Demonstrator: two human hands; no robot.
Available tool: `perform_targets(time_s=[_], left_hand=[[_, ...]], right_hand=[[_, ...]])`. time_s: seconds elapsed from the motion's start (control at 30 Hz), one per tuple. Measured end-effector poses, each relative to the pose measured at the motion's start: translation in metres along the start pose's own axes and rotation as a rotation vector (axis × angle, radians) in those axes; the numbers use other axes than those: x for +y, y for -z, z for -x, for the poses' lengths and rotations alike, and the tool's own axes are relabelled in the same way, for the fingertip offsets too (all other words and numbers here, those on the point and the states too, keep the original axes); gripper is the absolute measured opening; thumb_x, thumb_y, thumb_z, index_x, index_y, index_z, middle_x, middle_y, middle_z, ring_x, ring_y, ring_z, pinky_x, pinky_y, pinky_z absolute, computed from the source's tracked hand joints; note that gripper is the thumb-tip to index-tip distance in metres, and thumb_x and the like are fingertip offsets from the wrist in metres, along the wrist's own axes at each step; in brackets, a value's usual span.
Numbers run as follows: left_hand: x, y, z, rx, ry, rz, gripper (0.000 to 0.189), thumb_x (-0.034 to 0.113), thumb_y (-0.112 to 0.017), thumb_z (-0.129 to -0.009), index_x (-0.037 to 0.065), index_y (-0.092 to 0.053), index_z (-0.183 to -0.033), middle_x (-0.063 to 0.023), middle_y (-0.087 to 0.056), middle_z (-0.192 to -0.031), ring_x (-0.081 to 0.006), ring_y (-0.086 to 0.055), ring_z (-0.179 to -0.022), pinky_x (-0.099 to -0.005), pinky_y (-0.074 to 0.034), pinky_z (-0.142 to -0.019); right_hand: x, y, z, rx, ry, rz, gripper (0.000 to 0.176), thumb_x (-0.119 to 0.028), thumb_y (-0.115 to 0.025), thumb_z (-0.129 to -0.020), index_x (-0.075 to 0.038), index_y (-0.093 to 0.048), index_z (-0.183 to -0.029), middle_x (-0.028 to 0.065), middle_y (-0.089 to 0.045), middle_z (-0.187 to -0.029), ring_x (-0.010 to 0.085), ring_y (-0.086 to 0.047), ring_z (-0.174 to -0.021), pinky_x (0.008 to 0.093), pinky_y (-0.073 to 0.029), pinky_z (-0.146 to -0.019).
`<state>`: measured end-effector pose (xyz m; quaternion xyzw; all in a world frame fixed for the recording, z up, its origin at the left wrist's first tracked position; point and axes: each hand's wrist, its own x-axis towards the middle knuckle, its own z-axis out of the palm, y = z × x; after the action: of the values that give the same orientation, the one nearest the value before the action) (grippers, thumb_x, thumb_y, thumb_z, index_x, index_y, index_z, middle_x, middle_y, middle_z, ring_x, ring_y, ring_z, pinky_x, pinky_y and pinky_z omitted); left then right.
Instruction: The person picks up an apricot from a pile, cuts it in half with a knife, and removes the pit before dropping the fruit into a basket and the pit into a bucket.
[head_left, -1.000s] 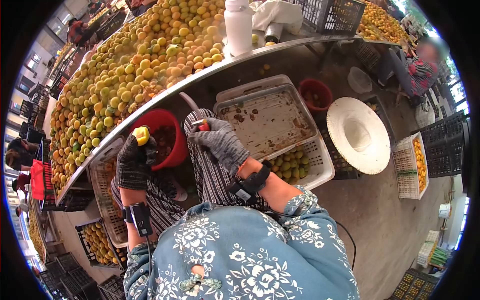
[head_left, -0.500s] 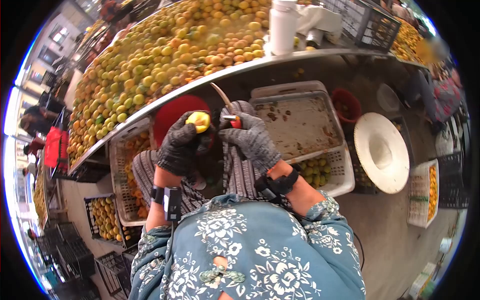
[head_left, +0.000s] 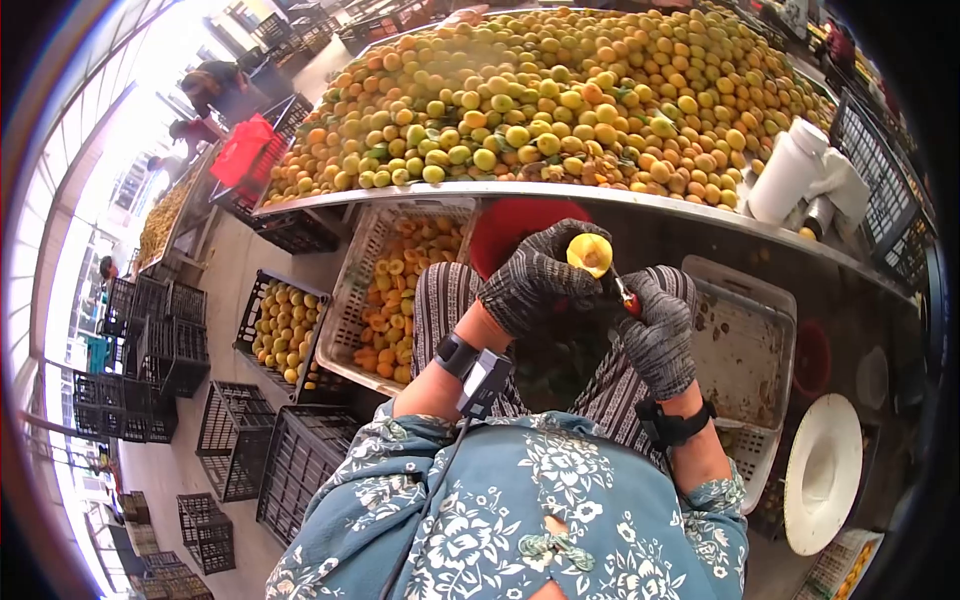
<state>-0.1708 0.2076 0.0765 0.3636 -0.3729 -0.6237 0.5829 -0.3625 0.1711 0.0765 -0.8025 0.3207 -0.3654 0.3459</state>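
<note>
In the head view, the gloved left hand (head_left: 540,277), at the centre of the frame, pinches a cut yellow fruit (head_left: 590,255) between its fingers, the opened face turned up. Just right of it, the gloved right hand (head_left: 661,335) has its fingers closed round a red-handled tool (head_left: 630,301), whose thin metal end points up toward the fruit; whether the two touch I cannot tell. Behind the left hand is a red bucket (head_left: 494,232), partly hidden. A white crate (head_left: 338,335) of opened fruit stands left of centre, and whole fruit (head_left: 560,125) is heaped on the counter (head_left: 470,190) across the top.

The likeliest trouble is a slip of the metal end off the soft, perhaps wet flesh into the left fingers, which sit close by. Too tight a pinch could crush the fruit; too loose a one could let it roll out, since the glove seems to hold it only by its side and underside.
</note>
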Motion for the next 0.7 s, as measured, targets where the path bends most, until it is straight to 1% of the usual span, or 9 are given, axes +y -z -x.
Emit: perform_targets(time_s=[0.03,0.13,0.2,0.23,0.27,0.3,0.4,0.5,0.7], left_hand=[[0.001,0.003,0.001,0.007,-0.032,-0.010,0.054,0.008,-0.079,-0.068,0.003,-0.057,-0.117,-0.0045,-0.062,-0.104,-0.0148,-0.061,-0.095,-0.0278,-0.051,-0.083],[0.009,0.010,0.005,0.030,-0.061,-0.014,0.050,0.007,-0.076,-0.071,0.002,-0.057,-0.117,-0.0043,-0.063,-0.100,-0.0134,-0.061,-0.091,-0.0267,-0.051,-0.081],[0.011,0.015,0.006,0.057,-0.064,-0.064,0.045,0.010,-0.074,-0.075,0.002,-0.057,-0.116,-0.0041,-0.062,-0.094,-0.0119,-0.061,-0.078,-0.0236,-0.051,-0.066],[0.015,0.016,0.008,0.065,-0.066,-0.067,0.045,0.010,-0.074,-0.075,0.002,-0.057,-0.116,-0.0041,-0.062,-0.094,-0.0119,-0.061,-0.078,-0.0236,-0.051,-0.066],[0.019,0.017,0.012,0.085,-0.017,-0.032,0.042,0.012,-0.072,-0.077,0.002,-0.057,-0.114,-0.0040,-0.062,-0.089,-0.0109,-0.058,-0.069,-0.0226,-0.048,-0.059],[0.022,0.017,0.015,0.105,0.030,0.003,0.038,0.014,-0.071,-0.079,0.002,-0.057,-0.113,-0.0039,-0.061,-0.084,-0.0100,-0.056,-0.061,-0.0217,-0.045,-0.052],[0.027,0.023,0.018,0.069,0.071,0.037,0.038,0.023,-0.070,-0.079,0.007,-0.058,-0.111,-0.0023,-0.062,-0.082,-0.0064,-0.050,-0.055,-0.0188,-0.038,-0.045],[0.031,0.023,0.020,0.148,0.125,0.061,0.026,0.017,-0.066,-0.081,0.005,-0.057,-0.103,-0.0024,-0.059,-0.071,-0.0060,-0.048,-0.047,-0.0184,-0.035,-0.038],[0.019,0.046,0.015,0.254,0.131,-0.026,0.023,0.020,-0.066,-0.080,0.006,-0.058,-0.097,-0.0002,-0.055,-0.064,-0.0054,-0.043,-0.039,-0.0184,-0.030,-0.031]], right_hand=[[-0.005,0.000,-0.005,-0.002,0.083,0.089,0.017,-0.013,-0.069,-0.080,-0.004,-0.062,-0.092,0.0202,-0.062,-0.078,0.0347,-0.063,-0.074,0.0377,-0.049,-0.063],[-0.005,-0.005,-0.018,-0.045,0.192,0.218,0.016,-0.011,-0.067,-0.079,-0.004,-0.061,-0.092,0.0197,-0.061,-0.077,0.0361,-0.062,-0.073,0.0400,-0.048,-0.063],[-0.001,-0.011,-0.026,-0.040,0.249,0.219,0.014,-0.007,-0.064,-0.077,-0.003,-0.060,-0.090,0.0196,-0.059,-0.074,0.0376,-0.060,-0.071,0.0415,-0.048,-0.062],[0.001,-0.015,-0.030,-0.043,0.218,0.225,0.018,-0.010,-0.067,-0.073,-0.006,-0.062,-0.091,0.0173,-0.059,-0.072,0.0363,-0.061,-0.072,0.0410,-0.047,-0.063],[0.003,-0.020,-0.034,-0.046,0.186,0.230,0.022,-0.013,-0.070,-0.070,-0.008,-0.064,-0.091,0.0150,-0.060,-0.071,0.0349,-0.061,-0.073,0.0405,-0.047,-0.063],[0.007,-0.024,-0.037,-0.059,0.204,0.198,0.021,-0.014,-0.069,-0.072,-0.009,-0.064,-0.092,0.0166,-0.061,-0.075,0.0352,-0.062,-0.072,0.0404,-0.046,-0.059],[0.014,-0.038,-0.047,-0.090,0.232,0.273,0.018,-0.013,-0.067,-0.074,-0.008,-0.063,-0.091,0.0167,-0.062,-0.077,0.0356,-0.062,-0.073,0.0414,-0.047,-0.060],[0.023,-0.054,-0.057,0.002,0.310,0.199,0.014,-0.013,-0.064,-0.077,-0.008,-0.061,-0.089,0.0167,-0.061,-0.076,0.0363,-0.061,-0.072,0.0430,-0.048,-0.061],[0.044,-0.084,-0.070,-0.084,0.250,0.259,0.010,-0.013,-0.061,-0.078,-0.009,-0.061,-0.087,0.0169,-0.061,-0.076,0.0371,-0.061,-0.073,0.0437,-0.048,-0.062]])
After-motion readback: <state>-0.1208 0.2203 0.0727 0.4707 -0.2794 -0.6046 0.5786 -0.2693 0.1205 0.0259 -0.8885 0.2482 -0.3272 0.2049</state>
